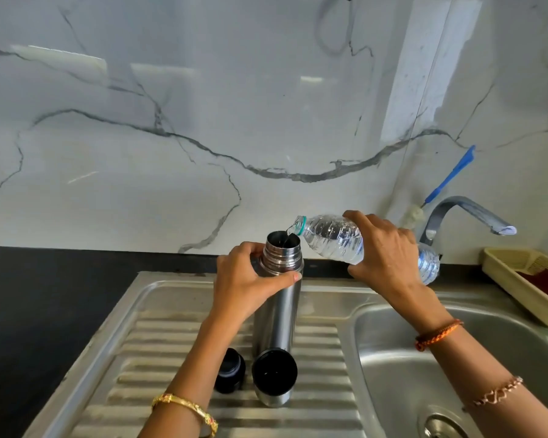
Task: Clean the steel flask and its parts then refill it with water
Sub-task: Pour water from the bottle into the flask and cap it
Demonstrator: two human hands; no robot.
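The steel flask [277,311] stands upright and uncapped on the ribbed drainboard [323,374]. My left hand [246,279] grips it just below the threaded neck. My right hand [382,251] holds a clear plastic water bottle [329,237] tilted toward the left, its mouth over the flask's opening, with a thin stream of water falling in. In front of the flask stands its steel cup lid [274,377], open side up, dark inside. To the left of that lid lies the black stopper [230,371].
The sink basin [402,358] with its drain [442,426] lies to the right. A steel tap [465,211] rises behind it, with a blue-handled brush [450,177] leaning on the marble wall. A beige plastic basket [519,279] sits far right. Black countertop [45,311] spreads on the left.
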